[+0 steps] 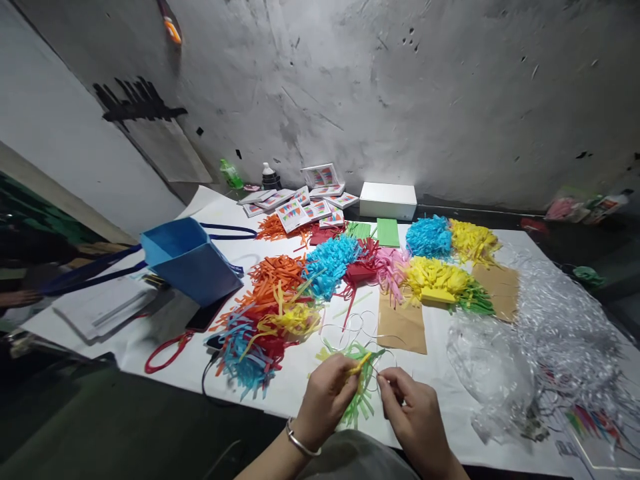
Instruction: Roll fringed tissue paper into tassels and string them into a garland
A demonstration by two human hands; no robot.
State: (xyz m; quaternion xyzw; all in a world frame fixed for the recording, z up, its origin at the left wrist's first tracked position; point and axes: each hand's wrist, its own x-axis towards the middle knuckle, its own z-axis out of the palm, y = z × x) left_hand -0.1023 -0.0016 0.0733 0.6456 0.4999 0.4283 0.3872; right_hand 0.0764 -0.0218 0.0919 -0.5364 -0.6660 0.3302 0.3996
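At the table's front edge, my left hand point(330, 390) is closed on a twisted yellow paper strip point(361, 365) whose tip points up to the right. Just right of it, the fingertips of my right hand point(413, 410) pinch a thin string point(376, 373). Light green fringed paper point(357, 408) spreads out beneath and between both hands; whether it is joined to the yellow strip I cannot tell. Loops of white string point(353, 327) lie on the white table cover just beyond. A brown paper piece point(403, 327) rests flat past my right hand.
Blue point(333, 263), orange point(275, 283) and yellow point(437, 277) paper fringes heap across the middle. A blue paper bag point(187, 260) leans at left. Printed packs point(300, 207) and a white box point(388, 201) stand by the wall. Silvery shredded film point(570, 333) and clear plastic bags point(493, 367) cover the right.
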